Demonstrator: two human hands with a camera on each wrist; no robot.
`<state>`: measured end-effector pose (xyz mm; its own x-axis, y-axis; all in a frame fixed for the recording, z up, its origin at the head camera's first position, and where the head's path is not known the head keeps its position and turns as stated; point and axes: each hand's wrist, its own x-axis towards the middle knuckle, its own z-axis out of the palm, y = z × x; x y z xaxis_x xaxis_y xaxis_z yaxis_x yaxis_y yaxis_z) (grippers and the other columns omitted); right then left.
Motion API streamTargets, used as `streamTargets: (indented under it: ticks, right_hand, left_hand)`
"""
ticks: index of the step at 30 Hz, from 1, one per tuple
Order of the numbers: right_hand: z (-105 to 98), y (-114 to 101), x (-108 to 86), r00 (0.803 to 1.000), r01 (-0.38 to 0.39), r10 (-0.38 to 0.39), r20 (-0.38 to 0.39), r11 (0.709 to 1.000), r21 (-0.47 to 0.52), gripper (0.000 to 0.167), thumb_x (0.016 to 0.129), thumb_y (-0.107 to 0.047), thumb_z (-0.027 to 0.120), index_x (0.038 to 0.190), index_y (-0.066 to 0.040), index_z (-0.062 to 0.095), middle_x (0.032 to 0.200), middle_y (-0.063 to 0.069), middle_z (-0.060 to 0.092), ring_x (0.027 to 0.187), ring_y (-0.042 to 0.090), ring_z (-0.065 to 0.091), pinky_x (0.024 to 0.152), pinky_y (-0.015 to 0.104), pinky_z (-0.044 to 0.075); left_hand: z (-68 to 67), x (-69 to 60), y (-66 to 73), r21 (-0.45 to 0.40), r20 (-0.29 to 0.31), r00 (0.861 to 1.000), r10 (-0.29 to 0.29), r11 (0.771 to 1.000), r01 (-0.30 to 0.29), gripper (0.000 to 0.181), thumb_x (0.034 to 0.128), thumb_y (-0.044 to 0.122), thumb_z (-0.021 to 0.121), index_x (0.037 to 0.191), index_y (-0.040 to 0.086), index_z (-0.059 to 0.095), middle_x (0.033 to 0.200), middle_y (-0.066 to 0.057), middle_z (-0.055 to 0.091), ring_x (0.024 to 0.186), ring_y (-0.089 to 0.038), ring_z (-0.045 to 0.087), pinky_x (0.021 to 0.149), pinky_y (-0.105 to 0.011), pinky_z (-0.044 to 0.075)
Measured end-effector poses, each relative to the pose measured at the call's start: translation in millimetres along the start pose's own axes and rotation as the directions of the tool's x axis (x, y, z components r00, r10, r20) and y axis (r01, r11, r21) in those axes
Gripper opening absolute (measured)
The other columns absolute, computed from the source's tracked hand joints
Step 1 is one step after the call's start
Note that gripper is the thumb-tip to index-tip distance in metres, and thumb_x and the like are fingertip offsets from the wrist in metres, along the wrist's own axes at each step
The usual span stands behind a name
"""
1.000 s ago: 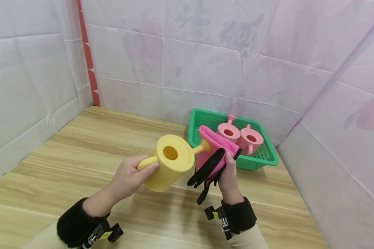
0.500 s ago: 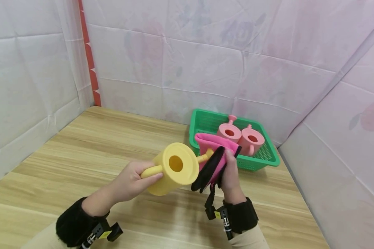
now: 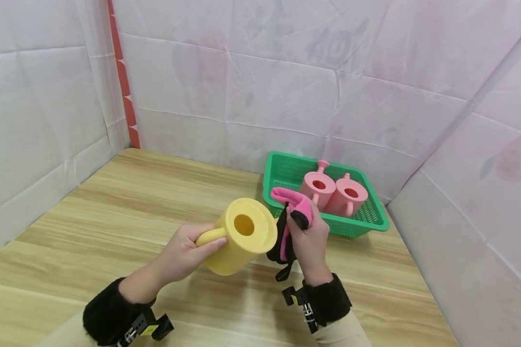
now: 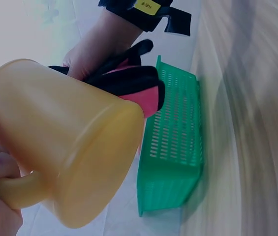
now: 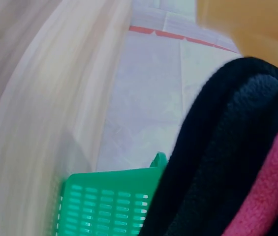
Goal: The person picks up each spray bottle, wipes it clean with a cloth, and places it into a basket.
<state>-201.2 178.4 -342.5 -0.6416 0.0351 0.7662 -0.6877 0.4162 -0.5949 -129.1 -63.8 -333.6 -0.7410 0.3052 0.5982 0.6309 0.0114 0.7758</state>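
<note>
By its handle, the left hand (image 3: 180,255) grips a yellow watering can (image 3: 239,241) and holds it tilted above the table. The right hand (image 3: 309,241) clutches a folded pink cloth (image 3: 291,195) with black edging against the can's spout side. That spout is almost wholly hidden behind the cloth and fingers. In the left wrist view, the can's body (image 4: 65,128) fills the left, with the cloth's black and pink folds (image 4: 129,81) beyond it. Fuzzy black fabric (image 5: 217,132) covers much of the right wrist view.
A green plastic basket (image 3: 345,226) stands at the back right, behind the right hand. Inside are two pink watering cans, one on the left (image 3: 318,185) and one on the right (image 3: 349,195). Sheeted walls (image 3: 243,86) border the wooden table (image 3: 134,207).
The can has shifted slightly right and down and tilted more. The right hand has moved left and turned, its fingers now wrapping the cloth round the spout.
</note>
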Motion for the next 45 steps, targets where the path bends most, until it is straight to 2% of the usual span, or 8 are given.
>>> streamTargets:
  ticks: [4,8,15,26,31,34,38,45]
  right_hand:
    - [2,2,-2.0,0.992,0.078,-0.080,-0.102,0.997,-0.024,0.030,0.080,0.001,0.070,0.108,0.000,0.062,0.075,0.009,0.062,0.061,0.012,0.051,0.059,0.020,0.040]
    - [-1,-2,-1.5,0.989,-0.082,0.101,-0.108,0.982,0.170,0.019,0.086,-0.006,0.065,0.104,0.000,0.060,0.068,0.006,0.055,0.057,0.010,0.052,0.058,0.021,0.041]
    - [-12,-8,-0.6,0.919,-0.366,0.389,0.068,0.774,0.517,0.021,0.095,-0.023,0.054,0.109,-0.008,0.048,0.077,0.002,0.055,0.066,0.011,0.057,0.066,0.024,0.047]
    - [-4,0,-2.8,1.000,0.000,-0.012,0.022,0.877,0.480,0.031,0.093,0.002,0.043,0.123,0.009,0.047,0.066,0.003,0.054,0.050,0.008,0.050,0.051,0.020,0.040]
    - [-3,2,-5.6,0.999,-0.030,0.020,0.024,0.874,0.485,0.032,0.093,0.000,0.043,0.123,0.008,0.045,0.082,0.004,0.061,0.077,0.007,0.059,0.070,0.020,0.046]
    - [-6,-1,-5.1,0.977,-0.209,0.197,0.087,0.772,0.600,0.028,0.095,-0.009,0.040,0.121,0.001,0.045,0.100,0.004,0.061,0.092,0.009,0.059,0.084,0.022,0.045]
    - [-7,-14,2.0,0.911,-0.355,0.376,0.168,0.510,0.783,0.032,0.096,-0.025,0.037,0.121,-0.007,0.045,0.105,0.002,0.058,0.088,0.010,0.058,0.083,0.024,0.044]
    - [-5,-35,5.6,0.884,-0.451,0.350,0.311,0.461,0.764,0.046,0.094,-0.049,0.036,0.124,-0.015,0.046,0.108,-0.002,0.050,0.097,0.010,0.046,0.089,0.025,0.037]
  left_hand:
    - [1.1,-1.1,0.4,-0.024,0.005,1.000,-0.020,1.000,0.020,0.009,0.0873,-0.006,0.056,0.083,0.000,0.062,0.064,-0.008,0.056,0.059,-0.010,0.058,0.048,-0.031,0.051]
    - [1.2,-1.8,0.5,-0.039,0.001,1.000,-0.011,0.999,0.011,0.009,0.0876,-0.006,0.056,0.085,-0.001,0.062,0.064,-0.008,0.055,0.059,-0.010,0.057,0.049,-0.030,0.051]
    - [-0.7,-3.2,1.9,-0.061,-0.039,0.999,0.000,0.998,-0.003,0.010,0.0874,-0.009,0.053,0.083,-0.002,0.061,0.058,-0.010,0.045,0.053,-0.010,0.048,0.044,-0.028,0.045]
    - [11.5,-2.4,2.6,0.011,-0.115,0.985,0.126,0.992,-0.125,0.013,0.0807,-0.012,0.060,0.077,0.000,0.060,0.056,-0.005,0.046,0.051,-0.007,0.048,0.041,-0.023,0.043]
    - [13.7,-3.9,0.1,0.068,-0.142,0.970,0.195,0.980,-0.187,0.014,0.0771,-0.013,0.062,0.076,0.001,0.060,0.056,-0.003,0.046,0.051,-0.005,0.046,0.041,-0.020,0.041]
    - [12.6,-3.8,-0.7,0.052,-0.130,0.974,0.183,0.983,-0.178,0.014,0.0783,-0.013,0.061,0.075,0.000,0.059,0.056,-0.004,0.046,0.049,-0.006,0.046,0.040,-0.022,0.041]
    - [9.0,-2.0,0.6,-0.084,-0.123,0.989,0.085,0.992,-0.096,0.016,0.0853,-0.011,0.054,0.073,0.000,0.054,0.053,-0.006,0.041,0.045,-0.011,0.039,0.036,-0.027,0.035]
    - [6.4,3.3,3.6,-0.298,-0.129,0.991,0.024,0.953,-0.062,0.022,0.0943,-0.005,0.042,0.072,-0.003,0.045,0.046,-0.007,0.030,0.037,-0.018,0.025,0.032,-0.029,0.019]
